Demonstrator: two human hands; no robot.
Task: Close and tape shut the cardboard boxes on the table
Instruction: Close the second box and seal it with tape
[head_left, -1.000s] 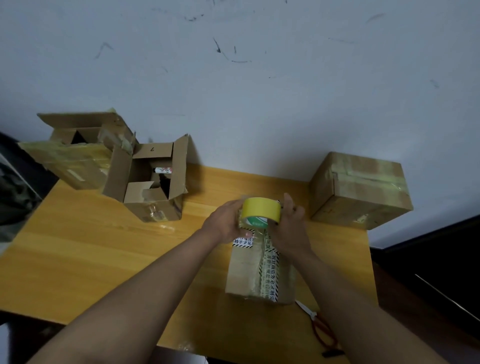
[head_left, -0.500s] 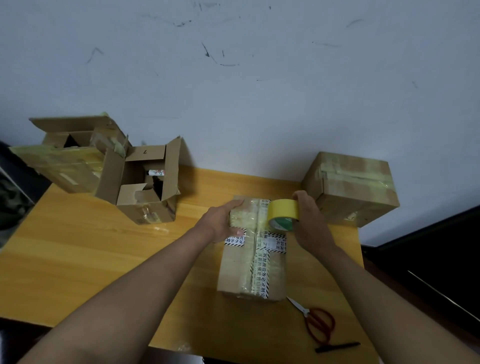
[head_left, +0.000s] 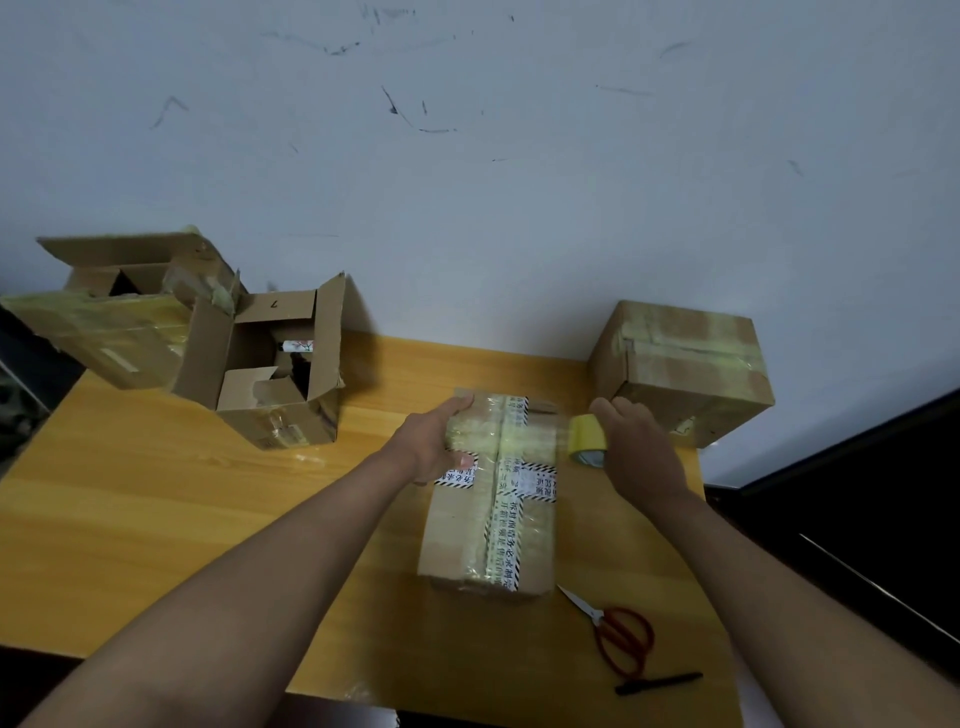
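A closed cardboard box (head_left: 467, 530) lies in the middle of the wooden table (head_left: 156, 519), taped lengthwise and crossed by printed black-and-white tape. My left hand (head_left: 434, 441) presses down on the box's far left corner. My right hand (head_left: 639, 452) grips a yellow tape roll (head_left: 587, 439) just off the box's right edge, and a clear strip stretches from the roll across the box top. An open box (head_left: 275, 374) with raised flaps stands at the far left. Behind it sits another open box (head_left: 104, 322). A taped box (head_left: 680, 369) rests at the far right.
Red-handled scissors (head_left: 618, 639) and a black pen (head_left: 657, 683) lie near the table's front right corner. A scuffed wall (head_left: 467, 182) rises directly behind the table. The right table edge drops to a dark floor.
My right hand has carried the tape roll from above the box's far end rightwards, past the box's right edge, pulling a strip across the top. My left hand stayed on the box.
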